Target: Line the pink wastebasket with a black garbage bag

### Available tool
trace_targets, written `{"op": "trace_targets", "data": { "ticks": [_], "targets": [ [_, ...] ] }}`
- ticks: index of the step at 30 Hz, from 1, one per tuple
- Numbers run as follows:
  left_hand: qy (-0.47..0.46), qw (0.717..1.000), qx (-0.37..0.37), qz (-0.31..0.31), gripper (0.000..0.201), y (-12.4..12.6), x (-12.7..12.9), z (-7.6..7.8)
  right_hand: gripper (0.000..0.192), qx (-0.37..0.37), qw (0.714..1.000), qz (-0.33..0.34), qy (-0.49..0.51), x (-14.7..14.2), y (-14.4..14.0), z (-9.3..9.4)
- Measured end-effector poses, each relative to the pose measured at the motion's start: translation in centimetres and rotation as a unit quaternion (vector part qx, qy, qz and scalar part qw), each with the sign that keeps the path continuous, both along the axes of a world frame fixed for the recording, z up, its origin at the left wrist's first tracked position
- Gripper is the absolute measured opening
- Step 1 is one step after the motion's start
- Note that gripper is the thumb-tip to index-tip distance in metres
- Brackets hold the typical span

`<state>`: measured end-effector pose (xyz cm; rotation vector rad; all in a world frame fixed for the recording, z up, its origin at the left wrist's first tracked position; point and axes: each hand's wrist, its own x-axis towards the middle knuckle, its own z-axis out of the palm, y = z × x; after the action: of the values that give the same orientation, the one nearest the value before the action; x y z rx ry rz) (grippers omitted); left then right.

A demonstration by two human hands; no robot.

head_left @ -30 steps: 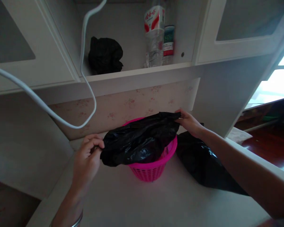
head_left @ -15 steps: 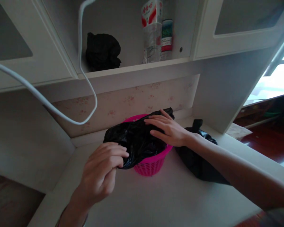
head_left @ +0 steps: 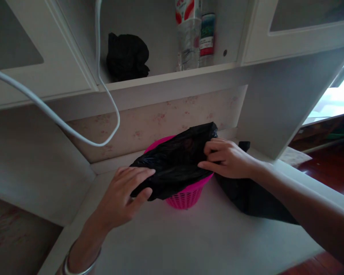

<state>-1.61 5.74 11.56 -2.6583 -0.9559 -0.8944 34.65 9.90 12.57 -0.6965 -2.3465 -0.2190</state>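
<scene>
Together, two hands, left hand (head_left: 123, 196) and right hand (head_left: 229, 159), grip one black bag (head_left: 174, 162) over one pink basket (head_left: 186, 196).

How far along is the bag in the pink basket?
Done: the black bag lies over the basket. In hand: left hand grips its near edge, right hand its right edge. Left: the rim shows bare at back and front, so the bag isn't folded over it yet.

The front of the bench (head_left: 172, 244) lies bare, giving open passage toward the pink basket (head_left: 186, 196). To the right, a black bag (head_left: 252, 198) lies on the bench just beside the basket, with a cabinet side panel (head_left: 275, 110) behind it. A white cable (head_left: 103, 110) loops down on the left, and a low shelf (head_left: 172, 78) closes the room overhead.
</scene>
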Motion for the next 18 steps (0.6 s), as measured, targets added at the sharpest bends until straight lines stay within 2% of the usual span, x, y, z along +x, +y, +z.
{"op": "trace_targets", "data": {
  "ticks": [2,5,6,9,13,15,18],
  "targets": [
    [0.020,1.000,0.000,0.016,0.046,0.5,-0.1,-0.3,0.039,-0.001,1.000,0.010,0.028,1.0,-1.4,-0.1],
    [0.084,0.995,-0.023,0.040,0.074,0.7,-0.2,-0.6,0.024,-0.009,0.998,0.008,0.064,2.5,-3.8,-1.0],
    [0.110,0.993,-0.026,0.044,0.076,0.7,-0.3,-0.6,0.021,-0.007,0.997,0.003,0.077,2.9,-4.5,-1.5],
    [0.148,0.988,-0.005,0.039,0.055,0.8,-0.4,-0.3,0.020,0.000,0.994,-0.030,0.103,3.8,-6.0,-3.2],
    [0.127,0.992,0.024,0.015,0.047,1.6,-0.3,0.6,0.019,-0.006,0.993,-0.068,0.099,3.9,-6.5,-5.7],
    [0.121,0.989,0.072,0.049,0.042,2.3,-0.1,0.8,0.021,-0.011,0.993,-0.071,0.098,3.6,-6.4,-6.4],
    [0.126,0.968,0.178,0.126,0.023,3.3,0.5,0.3,0.021,-0.014,0.994,-0.063,0.089,3.0,-6.0,-6.9]
  ]
}}
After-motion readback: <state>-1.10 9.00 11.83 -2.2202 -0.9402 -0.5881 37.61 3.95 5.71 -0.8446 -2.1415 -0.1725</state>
